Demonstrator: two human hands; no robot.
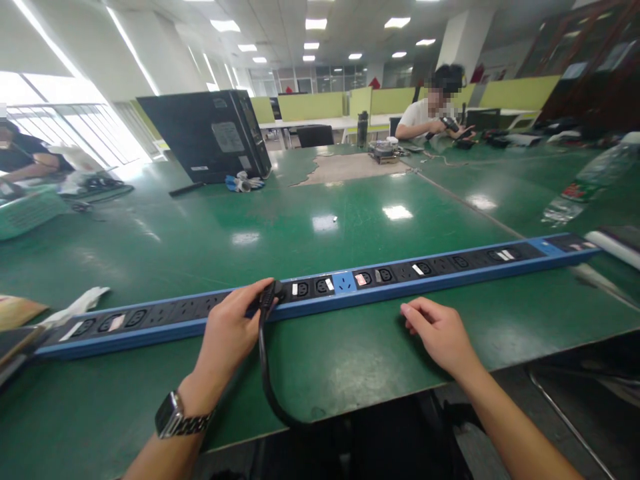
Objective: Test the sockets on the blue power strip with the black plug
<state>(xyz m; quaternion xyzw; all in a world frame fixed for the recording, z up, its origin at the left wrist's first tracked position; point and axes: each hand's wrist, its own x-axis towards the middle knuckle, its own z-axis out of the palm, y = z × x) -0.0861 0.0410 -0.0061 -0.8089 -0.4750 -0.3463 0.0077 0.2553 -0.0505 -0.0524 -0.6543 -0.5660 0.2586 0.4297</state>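
A long blue power strip with black socket panels lies across the green table. My left hand reaches over its middle, with thumb and fingers closed round a black plug. The plug is at a socket of the strip; how deep it sits is partly hidden by my fingers. From it a thick black cable drops over the near table edge. My right hand rests in front of the strip, apart from it, fingers curled in and thumb against them, with nothing visible in the grip.
A black computer case stands at the back left, with gloves beside it. To the right is a clear plastic bottle. A green basket sits at far left. One person works across the table, another at left.
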